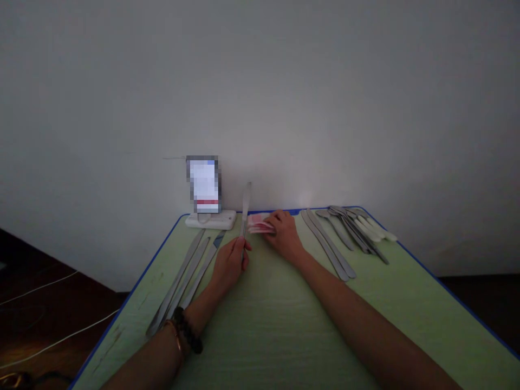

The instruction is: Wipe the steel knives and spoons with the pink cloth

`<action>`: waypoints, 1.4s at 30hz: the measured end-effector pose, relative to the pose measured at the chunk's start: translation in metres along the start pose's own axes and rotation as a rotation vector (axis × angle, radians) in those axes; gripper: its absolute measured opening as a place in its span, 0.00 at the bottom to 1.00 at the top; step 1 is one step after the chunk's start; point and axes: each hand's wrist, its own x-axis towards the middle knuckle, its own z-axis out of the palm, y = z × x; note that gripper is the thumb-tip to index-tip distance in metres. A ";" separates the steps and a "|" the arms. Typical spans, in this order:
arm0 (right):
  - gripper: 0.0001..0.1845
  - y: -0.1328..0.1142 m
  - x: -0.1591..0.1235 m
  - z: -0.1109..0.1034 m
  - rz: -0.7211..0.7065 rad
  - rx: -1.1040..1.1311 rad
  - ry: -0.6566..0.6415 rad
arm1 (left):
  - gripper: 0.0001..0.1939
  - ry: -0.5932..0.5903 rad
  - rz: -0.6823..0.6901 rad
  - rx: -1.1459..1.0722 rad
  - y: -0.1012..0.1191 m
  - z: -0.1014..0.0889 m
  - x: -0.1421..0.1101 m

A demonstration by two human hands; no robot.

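The head view takes in, nearest, a dark beaded bracelet (187,331) and a thin copper-coloured bangle (177,338) on the left wrist, above a pale green, blue-edged table (276,325). With the tabletop read as a clock and twelve at the wall, three long silver metal knives (190,269) lie side by side at nine to ten o'clock. The left hand (229,265), at about ten, has its fingers closed round the handle of a narrow silver metal knife (245,208), blade raised towards twelve. At twelve, the right hand (284,233) grips a folded pink-and-white wad (255,221) just beside that blade; whether they touch, or the wad is cloth or paper, I cannot tell. Between one and two lie two slim silver knives (324,246); at two, an overlapping heap of metal cutlery (357,233) with several white handles (371,230). Near eleven, a white rectangular stand (211,220) sits below a lit, pixelated screen (205,184), before the plain grey wall (325,108).
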 end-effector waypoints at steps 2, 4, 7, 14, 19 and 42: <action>0.08 0.002 0.002 -0.001 0.160 0.151 0.111 | 0.21 -0.012 0.006 0.009 -0.001 0.000 0.000; 0.11 0.004 0.004 -0.001 0.330 0.377 0.206 | 0.21 -0.048 0.017 0.027 -0.001 0.001 -0.001; 0.13 0.001 0.005 0.002 0.499 0.783 0.211 | 0.21 -0.132 0.037 0.072 0.002 0.003 -0.002; 0.13 -0.022 0.003 0.001 0.697 1.487 0.039 | 0.18 -0.151 0.078 0.230 0.003 0.006 -0.001; 0.19 -0.017 0.006 -0.005 0.737 1.544 -0.021 | 0.19 -0.145 0.088 0.295 0.001 0.008 -0.001; 0.07 0.007 0.012 0.007 0.686 1.404 0.244 | 0.19 -0.371 0.174 0.708 0.001 0.012 -0.014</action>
